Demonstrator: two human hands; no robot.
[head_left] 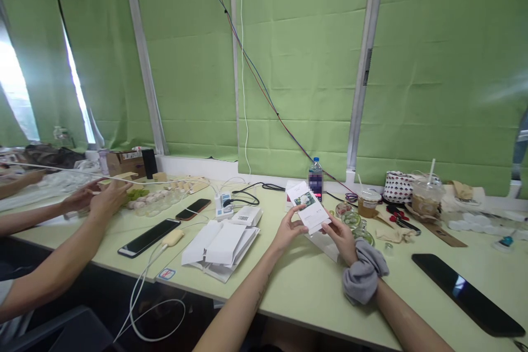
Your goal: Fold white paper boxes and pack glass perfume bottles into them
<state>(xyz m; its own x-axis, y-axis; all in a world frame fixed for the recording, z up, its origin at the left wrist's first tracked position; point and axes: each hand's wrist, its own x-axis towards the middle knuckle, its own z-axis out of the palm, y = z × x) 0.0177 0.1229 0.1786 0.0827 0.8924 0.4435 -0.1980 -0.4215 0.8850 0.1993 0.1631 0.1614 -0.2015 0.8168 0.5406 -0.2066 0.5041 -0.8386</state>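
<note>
Both my hands hold a white printed card [308, 209] with a green plant picture above the table; it may be a flat folded box, which I cannot tell. My left hand [290, 227] pinches its left edge between thumb and fingers. On the lower right edge, my right hand [341, 238] grips it, with a grey scrunchie [363, 272] round that wrist. Beneath the hands lies another white piece [324, 245], partly hidden. To the left, a pile of white folded paper pieces [223, 243] rests on the table. Glass jars [352, 221] with green contents stand just behind my right hand.
A co-worker's hands [105, 198] handle something at the left. Phones [149, 237], a power strip [224, 206] and white cables lie between us. A bottle [315, 179] and drink cups [368, 203] stand at the back. A black phone-like slab [466, 292] lies right.
</note>
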